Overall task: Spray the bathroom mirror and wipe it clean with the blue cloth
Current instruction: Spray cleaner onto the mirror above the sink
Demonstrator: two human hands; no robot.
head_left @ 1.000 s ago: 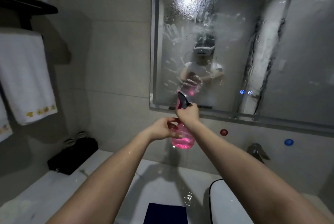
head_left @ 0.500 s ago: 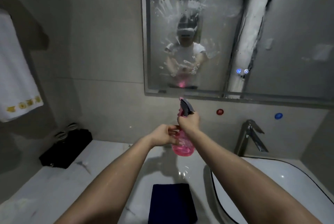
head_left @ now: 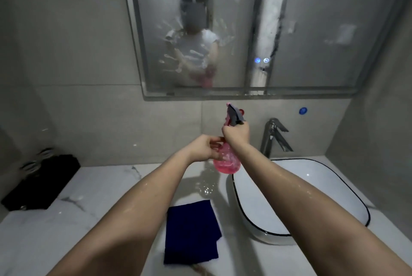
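Mirror [head_left: 312, 30] fills the upper half of the frame, hung on the grey tiled wall above the counter [head_left: 55, 231]. Between us and it, at centre frame, we hold the pink spray bottle [head_left: 227, 162] up just below the mirror's lower edge. Our right hand [head_left: 236, 134] is wrapped round its neck under the dark trigger head, fingers curled tight. Our left hand [head_left: 204, 147] curls its fingers against the bottle's left side and grips the body. Both forearms reach in from the bottom corners and cover part of the white marble counter.

The blue cloth [head_left: 191, 229] lies folded flat on the counter at lower centre, between our forearms and apart from both hands, just left of the white basin [head_left: 301, 186] with its dark rim. A chrome faucet [head_left: 273, 135] stands behind the basin, right of centre, and a black box [head_left: 42, 182] sits at the left edge.

We see the glass hazy with spray, with handprints and finger streaks across its left part. A pale vertical smear runs down the middle beside two small lit buttons [head_left: 262, 60].
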